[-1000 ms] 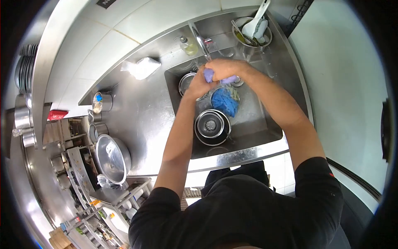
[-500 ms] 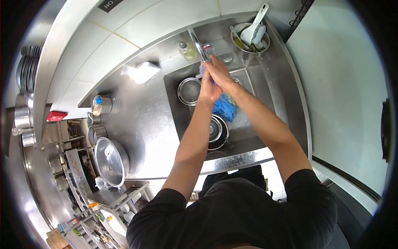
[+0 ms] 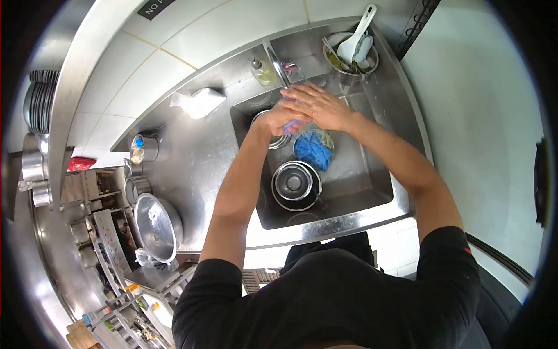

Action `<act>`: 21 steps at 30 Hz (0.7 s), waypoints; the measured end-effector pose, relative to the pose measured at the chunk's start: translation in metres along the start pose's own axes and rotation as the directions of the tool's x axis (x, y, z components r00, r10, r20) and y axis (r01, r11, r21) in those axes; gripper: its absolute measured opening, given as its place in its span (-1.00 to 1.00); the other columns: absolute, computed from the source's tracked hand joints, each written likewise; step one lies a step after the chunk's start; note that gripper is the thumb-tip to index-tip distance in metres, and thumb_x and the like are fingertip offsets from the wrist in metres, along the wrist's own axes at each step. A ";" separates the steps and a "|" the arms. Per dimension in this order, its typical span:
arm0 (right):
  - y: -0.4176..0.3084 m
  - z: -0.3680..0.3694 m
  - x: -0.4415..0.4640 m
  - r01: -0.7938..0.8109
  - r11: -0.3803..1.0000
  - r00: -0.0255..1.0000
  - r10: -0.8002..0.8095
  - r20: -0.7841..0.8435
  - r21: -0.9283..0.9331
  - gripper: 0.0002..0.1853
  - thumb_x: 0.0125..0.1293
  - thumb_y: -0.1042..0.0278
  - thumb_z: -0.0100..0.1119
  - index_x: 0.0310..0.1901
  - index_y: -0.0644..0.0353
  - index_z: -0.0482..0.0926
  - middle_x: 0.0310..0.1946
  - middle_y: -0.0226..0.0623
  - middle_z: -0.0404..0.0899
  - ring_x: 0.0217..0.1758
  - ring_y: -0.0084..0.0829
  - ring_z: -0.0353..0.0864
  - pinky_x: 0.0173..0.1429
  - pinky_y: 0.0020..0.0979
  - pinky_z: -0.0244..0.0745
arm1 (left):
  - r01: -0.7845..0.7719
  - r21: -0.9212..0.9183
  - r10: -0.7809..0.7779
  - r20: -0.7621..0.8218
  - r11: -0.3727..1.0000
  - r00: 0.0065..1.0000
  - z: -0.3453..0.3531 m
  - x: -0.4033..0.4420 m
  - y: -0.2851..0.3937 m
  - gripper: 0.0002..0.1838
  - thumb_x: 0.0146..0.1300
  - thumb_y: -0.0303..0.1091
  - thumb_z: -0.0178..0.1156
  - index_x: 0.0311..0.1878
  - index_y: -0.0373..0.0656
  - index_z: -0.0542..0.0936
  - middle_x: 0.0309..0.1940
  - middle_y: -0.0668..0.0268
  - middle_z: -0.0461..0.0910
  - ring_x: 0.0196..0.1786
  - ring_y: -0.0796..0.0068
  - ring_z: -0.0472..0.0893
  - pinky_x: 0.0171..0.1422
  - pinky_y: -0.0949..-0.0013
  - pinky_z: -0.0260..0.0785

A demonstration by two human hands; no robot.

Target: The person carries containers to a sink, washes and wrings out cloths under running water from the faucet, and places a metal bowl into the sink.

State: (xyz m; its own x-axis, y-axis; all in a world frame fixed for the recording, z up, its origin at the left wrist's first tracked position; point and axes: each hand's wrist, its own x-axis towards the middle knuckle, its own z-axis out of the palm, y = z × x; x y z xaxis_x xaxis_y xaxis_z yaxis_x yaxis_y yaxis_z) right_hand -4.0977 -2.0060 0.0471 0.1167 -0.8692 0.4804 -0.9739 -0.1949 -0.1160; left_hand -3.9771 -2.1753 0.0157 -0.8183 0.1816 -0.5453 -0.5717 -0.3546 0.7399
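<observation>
Under the tap (image 3: 276, 63), both hands meet above the sink (image 3: 366, 174). My left hand (image 3: 279, 121) has its fingers curled around a small purple thing (image 3: 292, 125) whose kind I cannot make out. Across it lies my right hand (image 3: 324, 109), fingers stretched out flat and touching the left. A round metal strainer or pot (image 3: 279, 141) is partly hidden behind my left hand. Just below the hands, a blue cloth-like bundle (image 3: 314, 150) rests in the sink. Nearer to me sit nested metal bowls (image 3: 293, 182) in a dark pan.
A soap bottle (image 3: 263, 72) stands by the tap. At the back right, a metal pot (image 3: 349, 67) holds a white rice paddle and other utensils. A white plastic bag (image 3: 199, 103) lies on the left counter, with a large metal bowl (image 3: 157, 227) at its left edge.
My hands have come from pressed together, pointing at the tap, to the right lying flat over the left, slightly nearer me. My elbows have spread outward, and the nested bowls now show fully.
</observation>
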 end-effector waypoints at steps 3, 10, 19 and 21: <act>0.016 0.012 0.000 -0.073 0.984 0.985 0.045 0.168 0.163 -0.49 0.30 0.39 0.13 0.31 -0.08 0.45 0.29 -0.29 0.46 0.31 -0.16 0.52 0.24 -0.09 0.58 | 0.100 0.058 -0.098 -0.038 0.993 0.994 0.020 -0.010 0.015 -0.84 0.20 -0.37 0.40 -0.31 -0.07 0.56 -0.53 0.49 0.40 -0.49 0.72 0.39 -0.59 0.64 0.05; 0.023 0.052 -0.001 -0.274 0.961 0.912 0.246 0.330 0.043 -0.82 0.35 0.28 0.07 -0.07 0.04 0.59 -0.10 -0.13 0.66 -0.13 -0.01 0.72 -0.05 -0.09 0.65 | -0.046 0.766 0.426 -0.306 0.642 0.851 0.021 0.023 -0.025 -0.75 0.13 -0.30 0.36 -0.16 -0.21 0.65 -0.45 0.20 0.65 -0.35 0.33 0.65 -0.24 0.25 0.54; -0.029 0.061 -0.033 -0.801 0.595 0.522 0.640 0.564 0.068 -0.66 0.14 0.20 0.34 -0.14 0.27 0.71 -0.17 0.12 0.72 -0.01 0.01 0.74 0.04 -0.04 0.64 | 0.380 0.922 0.272 -0.346 -0.081 0.898 0.055 0.016 -0.032 -0.68 0.29 -0.16 0.11 -0.06 -0.04 0.74 -0.09 0.10 0.76 0.01 0.12 0.74 0.12 0.09 0.59; -0.051 0.081 -0.059 -0.912 0.383 0.391 0.706 0.590 0.146 -0.64 0.13 0.20 0.35 -0.16 0.35 0.71 -0.15 0.18 0.70 0.04 0.01 0.72 0.10 -0.06 0.62 | 0.262 0.947 0.265 -0.209 -0.183 0.941 0.060 0.015 -0.047 -0.71 0.28 -0.18 0.11 -0.10 -0.05 0.74 -0.15 0.10 0.77 -0.06 0.11 0.76 0.06 0.08 0.60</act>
State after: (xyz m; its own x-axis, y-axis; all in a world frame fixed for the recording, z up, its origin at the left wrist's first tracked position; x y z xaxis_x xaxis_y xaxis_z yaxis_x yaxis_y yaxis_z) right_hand -4.0396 -1.9814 -0.0457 -0.5274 -0.7458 -0.4070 -0.4515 0.6518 -0.6094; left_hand -3.9660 -2.1005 -0.0035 -0.9092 -0.1150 -0.4001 -0.1658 0.9816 0.0946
